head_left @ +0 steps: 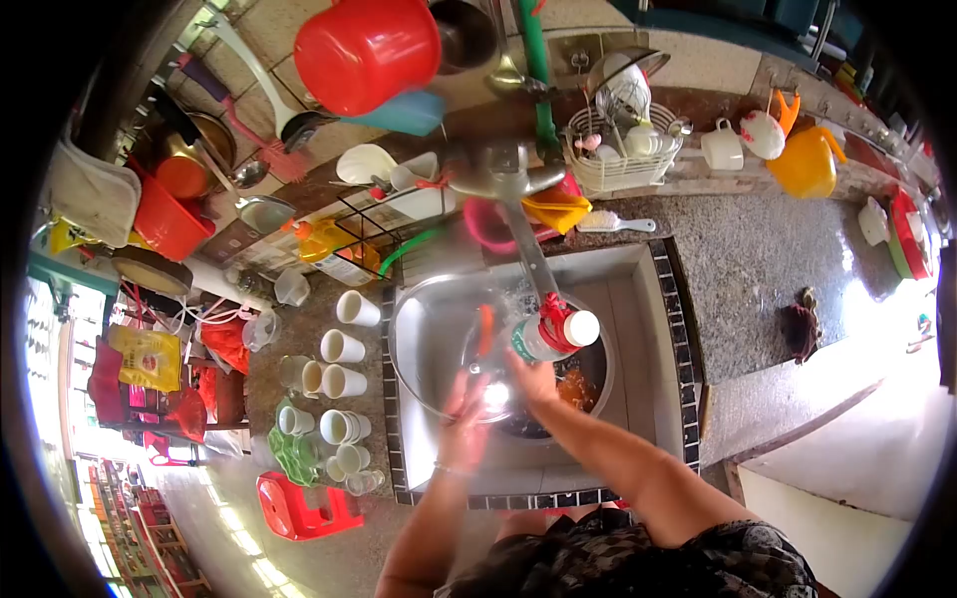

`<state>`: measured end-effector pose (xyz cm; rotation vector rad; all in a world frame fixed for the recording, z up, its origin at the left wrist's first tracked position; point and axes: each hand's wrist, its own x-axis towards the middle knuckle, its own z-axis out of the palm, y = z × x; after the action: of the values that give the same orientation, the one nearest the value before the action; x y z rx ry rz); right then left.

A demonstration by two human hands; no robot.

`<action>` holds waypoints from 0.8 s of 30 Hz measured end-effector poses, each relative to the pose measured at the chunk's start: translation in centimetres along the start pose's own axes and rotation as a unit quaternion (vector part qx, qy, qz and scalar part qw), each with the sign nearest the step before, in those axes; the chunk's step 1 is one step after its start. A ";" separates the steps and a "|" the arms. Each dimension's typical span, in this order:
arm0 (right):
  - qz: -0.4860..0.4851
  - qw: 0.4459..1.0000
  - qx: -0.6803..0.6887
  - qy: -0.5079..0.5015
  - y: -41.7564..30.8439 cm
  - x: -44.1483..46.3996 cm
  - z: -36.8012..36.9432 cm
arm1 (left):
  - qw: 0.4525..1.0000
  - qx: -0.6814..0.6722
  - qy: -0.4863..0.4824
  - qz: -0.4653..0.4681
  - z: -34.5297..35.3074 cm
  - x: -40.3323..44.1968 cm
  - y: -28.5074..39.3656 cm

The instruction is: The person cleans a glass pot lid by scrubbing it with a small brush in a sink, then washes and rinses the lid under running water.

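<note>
Both hands reach into a tiled sink [653, 369] under a metal tap [533, 249]. My left hand [464, 409] is closed at the near rim of a large clear bowl [414, 344], blurred by motion. My right hand [533, 381] is beside the bowl, just below a clear bottle [533, 341] with a white cap that hangs at the tap's end, tied with red material. What its partly hidden fingers hold cannot be made out. Behind my right hand, a dark pan [598, 374] with something orange-brown in it sits in the sink.
White cups [344, 382] and glasses stand left of the sink. A yellow soap bottle [334, 249] and a black wire rack are at the back left. A white brush [616, 223] lies behind the sink, near a dish basket [623, 169]. A red stool [304, 513] is lower left.
</note>
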<state>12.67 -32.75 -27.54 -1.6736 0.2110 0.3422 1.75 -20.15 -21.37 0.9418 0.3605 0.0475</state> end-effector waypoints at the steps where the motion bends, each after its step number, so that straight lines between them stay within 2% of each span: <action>1: -0.028 0.995 0.059 0.079 0.7 -1.3 1.3 | 1.000 -0.002 0.012 -0.007 0.6 -0.3 0.3; 4: 0.086 0.995 -0.046 0.024 -4.8 -2.5 -1.1 | 0.998 0.012 0.056 -0.038 3.3 -1.6 3.0; 6: 0.048 0.985 -0.159 -0.034 2.6 3.9 -2.4 | 0.996 -0.008 0.046 -0.072 3.4 -3.5 5.0; 7: 0.045 0.967 -0.246 -0.058 1.9 5.6 -3.9 | 0.995 -0.017 0.041 -0.088 3.1 -4.4 6.0; 8: 0.067 0.937 -0.330 -0.091 -2.1 5.1 -6.1 | 0.993 -0.019 0.044 -0.111 2.8 -5.3 6.8; 9: 0.091 0.899 -0.411 -0.122 -6.3 3.8 -8.1 | 0.994 0.042 0.010 -0.101 2.0 -6.1 7.3; 11: -0.009 0.894 -0.448 -0.013 -6.9 4.3 -9.7 | 0.989 0.120 0.018 -0.081 0.8 -7.3 7.7; 12: -0.094 0.889 -0.447 0.038 -6.0 5.6 -10.3 | 0.983 0.154 0.025 -0.098 1.2 -7.8 8.7; 13: -0.189 0.890 -0.413 0.040 -8.3 5.0 -11.7 | 0.975 0.186 0.029 -0.114 2.1 -8.6 10.1; 15: -0.180 0.937 -0.299 -0.022 -12.6 5.6 -13.2 | 0.964 0.234 0.021 -0.125 1.7 -9.2 11.7; 17: -0.235 0.962 -0.129 -0.046 -16.2 6.1 -13.6 | 0.963 0.238 0.021 -0.125 -0.6 -9.0 12.2; 19: -0.212 0.958 -0.193 -0.024 -27.3 -0.5 -13.8 | 0.976 0.189 0.007 -0.107 0.4 -9.4 14.1; 21: -0.465 0.849 -0.230 0.094 -29.5 0.7 -12.2 | 0.973 0.200 -0.021 -0.110 -1.3 -9.1 14.8; 23: -0.489 0.835 -0.241 0.071 -32.4 1.0 -10.4 | 0.966 0.214 -0.017 -0.143 -1.7 -8.6 16.0; 24: -0.483 0.816 -0.310 0.066 -32.7 0.9 -9.6 | 0.969 0.197 -0.020 -0.145 -2.5 -8.3 16.0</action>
<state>25.43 -37.87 3.68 -2.2034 -0.7276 -0.5424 -5.02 -10.37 -7.55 1.2714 0.4775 -0.3214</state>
